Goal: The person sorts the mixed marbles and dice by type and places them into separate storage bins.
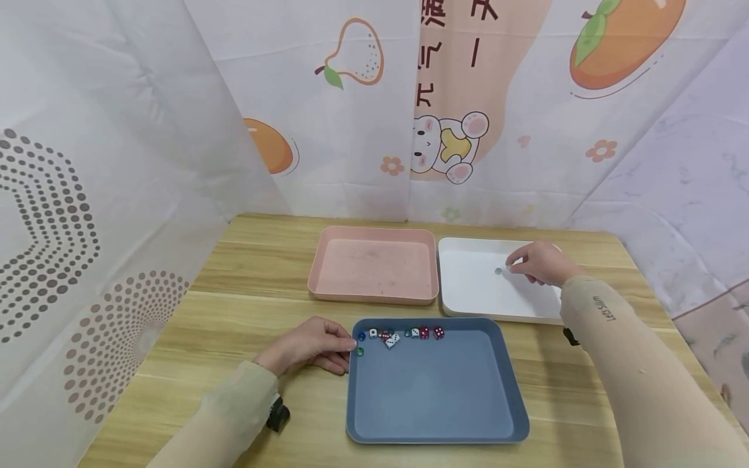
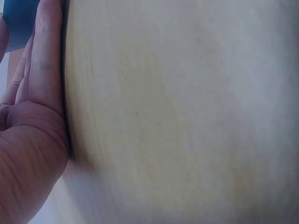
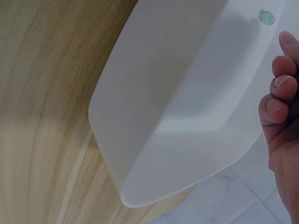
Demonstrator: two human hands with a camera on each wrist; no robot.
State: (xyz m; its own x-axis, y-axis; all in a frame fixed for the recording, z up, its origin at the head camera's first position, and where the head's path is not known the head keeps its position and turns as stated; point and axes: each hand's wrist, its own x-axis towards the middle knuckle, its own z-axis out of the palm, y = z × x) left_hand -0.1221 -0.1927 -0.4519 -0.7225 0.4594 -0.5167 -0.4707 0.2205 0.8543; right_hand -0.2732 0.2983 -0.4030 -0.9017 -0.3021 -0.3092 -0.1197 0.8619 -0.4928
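One small bead (image 1: 498, 271) lay in the white tray (image 1: 474, 299), at one o'clock from the blue tray (image 1: 433, 396) in the head view; it looked light, hard and slick, likely to skid if pressed off-centre, so a gentle pinch across opposite edges seemed the best hold. The right hand (image 1: 545, 263) hovered at three o'clock from it, fingers curled, thumb and forefinger tips close; whether they pinched anything could not be told. The left hand (image 1: 310, 341), well apart, gripped the blue tray's rim between nine and ten o'clock, and dice (image 1: 424, 333) lay inside from ten to twelve. The left wrist view showed its fingers nearly straight against the bench (image 2: 154, 112), the blue wall at eleven o'clock. In the right wrist view, the bead appeared translucent green, probably chippable glass, with fingertips at five o'clock, not touching it.
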